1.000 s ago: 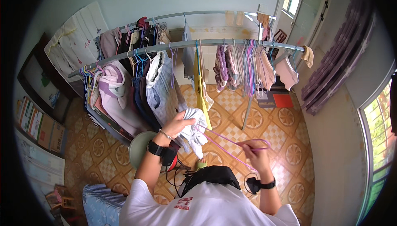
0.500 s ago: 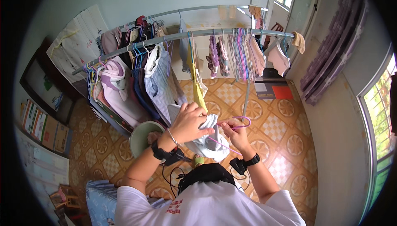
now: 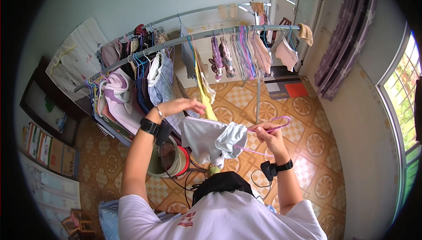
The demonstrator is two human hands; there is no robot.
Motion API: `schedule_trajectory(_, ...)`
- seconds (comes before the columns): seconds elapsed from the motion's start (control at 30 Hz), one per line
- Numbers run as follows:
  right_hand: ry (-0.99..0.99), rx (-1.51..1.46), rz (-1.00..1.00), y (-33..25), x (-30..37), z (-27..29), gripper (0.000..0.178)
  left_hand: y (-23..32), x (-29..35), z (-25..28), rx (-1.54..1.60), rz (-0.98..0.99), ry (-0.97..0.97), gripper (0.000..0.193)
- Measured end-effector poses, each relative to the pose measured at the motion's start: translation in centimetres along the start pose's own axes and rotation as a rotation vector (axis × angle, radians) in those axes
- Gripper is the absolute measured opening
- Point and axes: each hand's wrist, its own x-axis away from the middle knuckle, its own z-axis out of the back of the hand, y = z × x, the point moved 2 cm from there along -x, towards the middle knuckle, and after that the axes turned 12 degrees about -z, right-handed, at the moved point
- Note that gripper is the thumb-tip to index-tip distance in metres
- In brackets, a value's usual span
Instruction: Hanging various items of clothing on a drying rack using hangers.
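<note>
A pale grey garment (image 3: pixel 204 135) hangs partly over a pink-purple clothes hanger (image 3: pixel 283 126) in front of my body. Its cloth is bunched around the hanger near the middle and spreads flat toward the left. My right hand (image 3: pixel 270 139) is closed round the hanger close to its hook, which points right. Just above the garment's left end, my left hand (image 3: pixel 182 106) has its fingers stretched out and grips nothing. Whether its underside touches the cloth cannot be made out.
Ahead stands a metal clothes rack (image 3: pixel 198 36) with many garments and several bare hangers. Below left, a pale bucket (image 3: pixel 154 165) and a red-rimmed one (image 3: pixel 185 158) stand on the tiled floor. A yellow garment (image 3: pixel 204 90) hangs close beyond my left hand. A window (image 3: pixel 402 108) is at right.
My left hand has let go of the bunched cloth and moved up and left. My right hand has carried the hanger rightward, and the garment now lies more spread out.
</note>
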Motion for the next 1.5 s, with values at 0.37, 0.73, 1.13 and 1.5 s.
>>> schedule_trajectory(0.37,-0.053,0.043,-0.052,0.3,1.7,2.9,0.021,0.0,-0.2,-0.4,0.146,-0.166,0.402,0.014)
schedule_trajectory(0.73,0.158,-0.158,-0.028,1.6,1.4,2.0,0.020,7.3,3.7,-1.5,-0.581,-0.430,0.661,0.033)
schedule_trajectory(1.13,-0.072,0.164,0.032,-0.4,-0.6,-0.4,0.030,7.2,-2.3,-9.0,-0.772,-0.373,0.286,0.014)
schedule_trajectory(1.5,0.108,-0.129,-0.466,12.5,2.7,10.3,0.047,10.0,0.2,-5.0,-0.718,-0.338,0.505,0.012)
